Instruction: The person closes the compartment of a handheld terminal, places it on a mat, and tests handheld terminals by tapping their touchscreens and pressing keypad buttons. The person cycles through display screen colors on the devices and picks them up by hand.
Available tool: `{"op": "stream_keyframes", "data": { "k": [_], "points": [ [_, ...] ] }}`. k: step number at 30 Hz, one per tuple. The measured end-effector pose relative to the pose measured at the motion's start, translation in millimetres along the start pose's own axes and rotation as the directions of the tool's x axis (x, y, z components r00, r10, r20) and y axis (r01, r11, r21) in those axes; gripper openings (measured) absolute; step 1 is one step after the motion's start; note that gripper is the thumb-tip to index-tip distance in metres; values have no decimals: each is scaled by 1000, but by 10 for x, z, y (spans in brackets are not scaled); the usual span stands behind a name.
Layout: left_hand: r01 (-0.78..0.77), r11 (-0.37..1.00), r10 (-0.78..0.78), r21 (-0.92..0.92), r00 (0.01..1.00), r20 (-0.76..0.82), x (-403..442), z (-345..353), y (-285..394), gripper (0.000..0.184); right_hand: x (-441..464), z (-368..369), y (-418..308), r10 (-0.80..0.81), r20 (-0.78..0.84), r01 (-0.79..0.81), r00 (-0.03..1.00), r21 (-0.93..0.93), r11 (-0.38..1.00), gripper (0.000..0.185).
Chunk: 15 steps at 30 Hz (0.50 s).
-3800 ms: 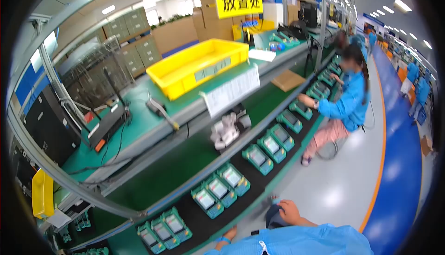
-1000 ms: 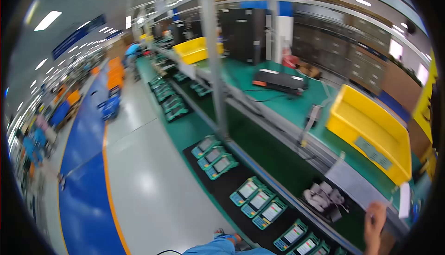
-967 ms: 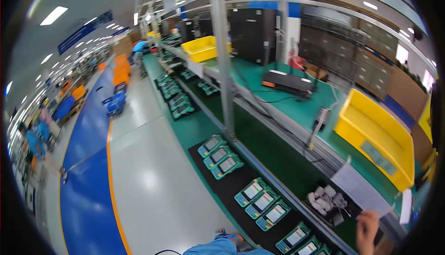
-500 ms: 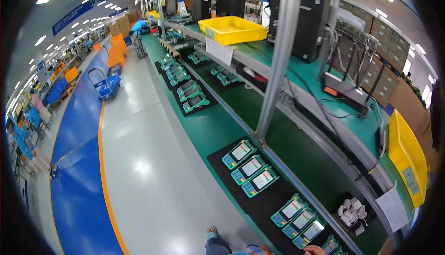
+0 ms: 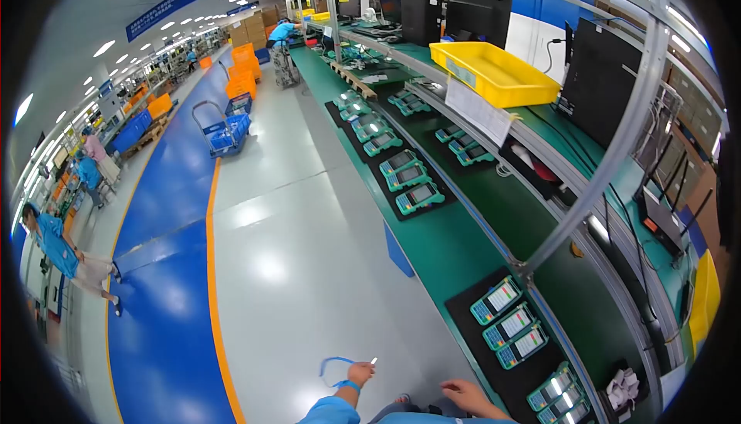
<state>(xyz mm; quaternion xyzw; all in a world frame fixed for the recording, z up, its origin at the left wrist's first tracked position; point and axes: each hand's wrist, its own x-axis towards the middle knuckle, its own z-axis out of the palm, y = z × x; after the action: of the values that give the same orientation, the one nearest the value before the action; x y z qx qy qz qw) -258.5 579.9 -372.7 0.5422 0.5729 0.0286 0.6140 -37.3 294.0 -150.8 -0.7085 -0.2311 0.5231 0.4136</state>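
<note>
My left hand (image 5: 360, 372), low in the view over the floor, is closed round a small white-tipped item; a blue strap hangs in a loop beside it, and a blue band circles the wrist. My right hand (image 5: 461, 395) has its fingers apart and nothing in them, near the bench's edge. To its right, handheld terminals in green frames (image 5: 508, 325) with lit screens lie on a black mat (image 5: 463, 313). More terminals (image 5: 551, 390) lie at the lower right.
Farther along the green bench (image 5: 370, 192) are more terminals (image 5: 417, 197). A metal post (image 5: 602, 181) rises from the bench. The shelf holds a yellow tray (image 5: 502, 77) and black computers. A blue cart (image 5: 225, 135) stands in the aisle, and a person (image 5: 62, 250) walks at the left.
The view has swung left along the bench and aisle. My left hand with the blue strap has come into view. My right hand has come away from the terminals toward the bench's edge.
</note>
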Motion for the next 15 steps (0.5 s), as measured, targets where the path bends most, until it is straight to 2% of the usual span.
{"op": "stream_keyframes", "data": {
  "k": [3,6,8,11,13,15],
  "points": [
    [-80,985,63,-152,991,-115,198,-492,319,24,934,169,-146,-171,98,193,980,-289,938,36],
    [-51,983,31,-177,993,-114,423,-695,627,26,1940,243,-278,-464,174,493,868,-411,767,47],
    [-60,975,38,-213,994,-104,593,-741,835,25,2603,226,-410,-559,149,565,816,-414,714,49],
    [6,974,-34,-227,992,-124,810,-842,1263,22,3385,124,-813,-475,4,439,880,-390,810,52],
    [79,962,-114,-262,986,-119,1014,-911,1604,23,3880,4,-1116,-356,54,354,933,-329,876,58],
    [35,964,-61,-263,994,-90,1269,-1069,1942,25,4302,-44,-1402,-289,140,319,947,-300,899,64]
  ]
}}
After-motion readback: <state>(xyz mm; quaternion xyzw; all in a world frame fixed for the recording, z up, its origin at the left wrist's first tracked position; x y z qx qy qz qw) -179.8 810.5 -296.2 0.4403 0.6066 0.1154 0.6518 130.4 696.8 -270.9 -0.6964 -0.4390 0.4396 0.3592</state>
